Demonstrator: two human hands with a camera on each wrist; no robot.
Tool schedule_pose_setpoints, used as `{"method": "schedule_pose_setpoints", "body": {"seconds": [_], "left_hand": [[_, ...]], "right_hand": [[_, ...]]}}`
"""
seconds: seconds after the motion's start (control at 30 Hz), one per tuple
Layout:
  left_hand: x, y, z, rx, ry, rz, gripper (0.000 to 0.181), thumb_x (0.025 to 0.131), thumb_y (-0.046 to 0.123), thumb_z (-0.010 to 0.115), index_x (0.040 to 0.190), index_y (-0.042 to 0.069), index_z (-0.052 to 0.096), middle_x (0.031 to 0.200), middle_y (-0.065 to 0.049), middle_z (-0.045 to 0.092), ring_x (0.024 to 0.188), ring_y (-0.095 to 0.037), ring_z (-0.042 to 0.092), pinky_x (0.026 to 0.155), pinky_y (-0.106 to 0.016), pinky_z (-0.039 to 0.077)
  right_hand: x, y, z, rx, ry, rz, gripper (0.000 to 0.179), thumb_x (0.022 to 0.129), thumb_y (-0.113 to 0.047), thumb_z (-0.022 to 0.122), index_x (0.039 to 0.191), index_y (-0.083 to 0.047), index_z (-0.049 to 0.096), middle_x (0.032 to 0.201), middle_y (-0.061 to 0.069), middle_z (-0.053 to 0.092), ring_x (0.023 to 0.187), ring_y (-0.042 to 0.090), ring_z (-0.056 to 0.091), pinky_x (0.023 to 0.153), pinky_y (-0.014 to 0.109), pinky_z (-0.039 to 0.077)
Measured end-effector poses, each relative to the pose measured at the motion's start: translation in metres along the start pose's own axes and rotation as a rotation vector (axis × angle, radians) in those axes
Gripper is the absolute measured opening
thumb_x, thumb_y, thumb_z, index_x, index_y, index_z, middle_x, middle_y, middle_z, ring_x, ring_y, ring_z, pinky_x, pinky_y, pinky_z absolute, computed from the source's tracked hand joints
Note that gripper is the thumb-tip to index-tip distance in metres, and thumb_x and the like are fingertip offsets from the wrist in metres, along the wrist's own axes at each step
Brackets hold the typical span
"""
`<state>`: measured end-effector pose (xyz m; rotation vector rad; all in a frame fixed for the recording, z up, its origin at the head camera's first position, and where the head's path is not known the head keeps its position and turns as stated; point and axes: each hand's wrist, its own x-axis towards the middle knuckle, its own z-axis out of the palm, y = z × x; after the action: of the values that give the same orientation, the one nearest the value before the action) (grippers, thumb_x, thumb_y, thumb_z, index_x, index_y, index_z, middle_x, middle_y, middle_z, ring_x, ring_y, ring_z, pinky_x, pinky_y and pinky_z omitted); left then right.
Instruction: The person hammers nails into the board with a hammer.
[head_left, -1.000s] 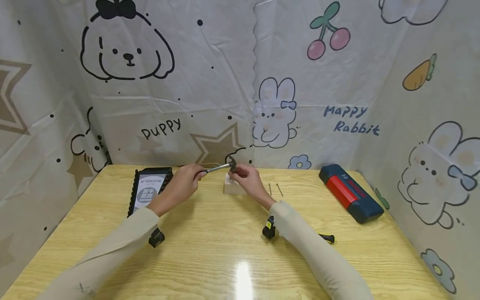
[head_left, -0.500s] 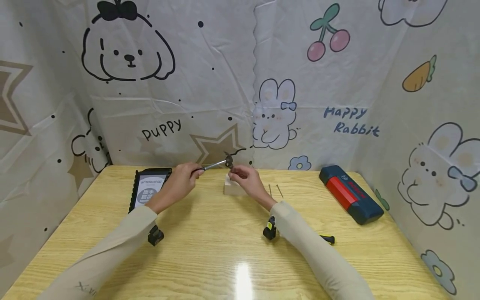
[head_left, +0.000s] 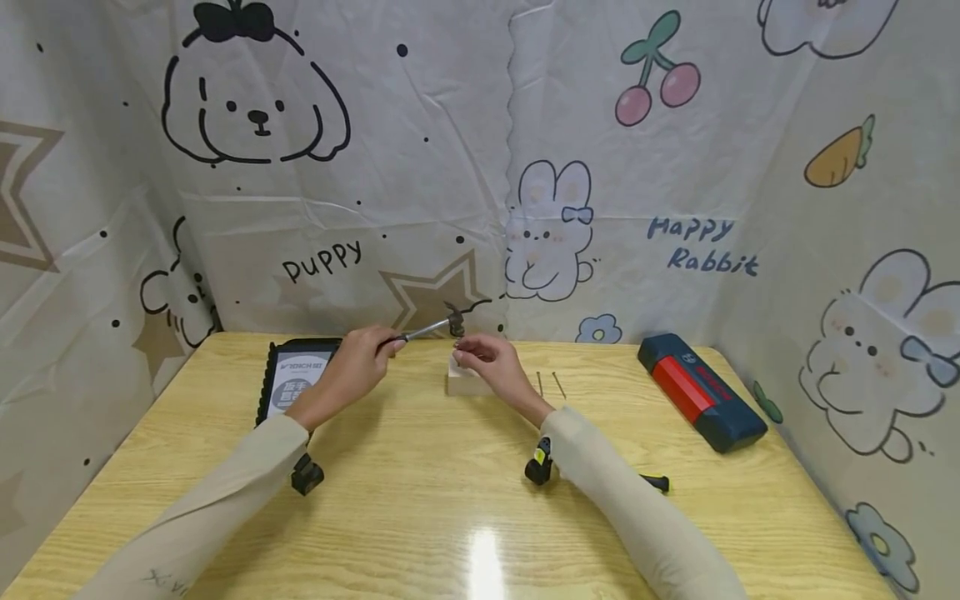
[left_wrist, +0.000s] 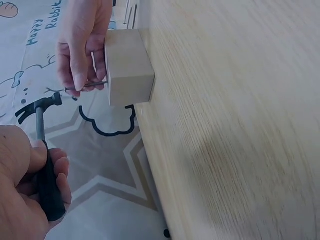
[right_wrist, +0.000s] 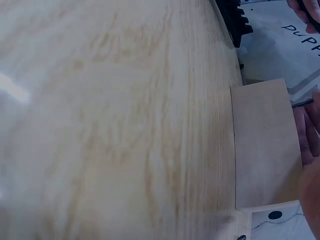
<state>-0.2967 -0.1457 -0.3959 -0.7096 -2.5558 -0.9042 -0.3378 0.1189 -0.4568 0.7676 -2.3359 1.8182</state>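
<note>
My left hand (head_left: 351, 371) grips a small claw hammer (left_wrist: 49, 185) by its black handle, fingers curled round it. The hammer's dark head is raised just above the fingertips of my right hand (head_left: 501, 368). Between thumb and fingers, that right hand pinches a thin nail (left_wrist: 94, 85), its point end at the top face of a pale wooden block (left_wrist: 131, 67). The block sits on the table near the back edge, partly covered by the right hand in the head view. In the right wrist view, one broad side of the block fills the right part.
Two loose nails (head_left: 558, 384) lie right of the block. A black wrench set case (head_left: 296, 375) is at the left, partly behind the left forearm. A dark blue and red case (head_left: 701, 392) lies at the right. A black-and-yellow handle (head_left: 657, 483) shows beside the right sleeve. Printed cloth hangs behind.
The hammer head has risen slightly and shifted a little left, off the right fingertips that it overlapped a second ago. The right hand keeps its pinch at the block.
</note>
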Motion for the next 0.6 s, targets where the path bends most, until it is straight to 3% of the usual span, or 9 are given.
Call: {"method": "schedule_pose_setpoints", "body": {"seconds": [0.23, 0.4, 0.6], "left_hand": [[-0.002, -0.0046, -0.0019, 0.009, 0.014, -0.012, 0.02, 0.107, 0.007, 0.06, 0.11, -0.005, 0.075, 0.088, -0.013, 0.067, 0.068, -0.018, 0.051, 0.064, -0.035, 0.044], [-0.0022, -0.0023, 0.0013, 0.006, 0.017, 0.001, 0.017, 0.106, 0.006, 0.062, 0.107, -0.005, 0.075, 0.087, -0.013, 0.067, 0.068, -0.018, 0.051, 0.063, -0.033, 0.043], [-0.0014, 0.0006, 0.0026, 0.012, 0.019, 0.018, 0.019, 0.106, 0.008, 0.062, 0.11, -0.006, 0.075, 0.089, -0.013, 0.068, 0.068, -0.018, 0.051, 0.061, -0.031, 0.042]], "right_hand": [[-0.0008, 0.0006, 0.0016, -0.022, 0.015, -0.008, 0.023, 0.102, -0.01, 0.069, 0.12, 0.005, 0.071, 0.115, 0.02, 0.073, 0.103, 0.025, 0.071, 0.09, 0.024, 0.055], [-0.0005, 0.0013, 0.0025, -0.043, 0.015, -0.01, 0.025, 0.103, -0.011, 0.069, 0.12, 0.007, 0.071, 0.115, 0.021, 0.072, 0.105, 0.031, 0.07, 0.09, 0.023, 0.055], [0.0011, 0.0004, 0.0039, -0.043, 0.036, 0.002, 0.019, 0.102, -0.009, 0.07, 0.116, 0.003, 0.073, 0.112, 0.02, 0.073, 0.105, 0.029, 0.071, 0.09, 0.024, 0.055]]}}
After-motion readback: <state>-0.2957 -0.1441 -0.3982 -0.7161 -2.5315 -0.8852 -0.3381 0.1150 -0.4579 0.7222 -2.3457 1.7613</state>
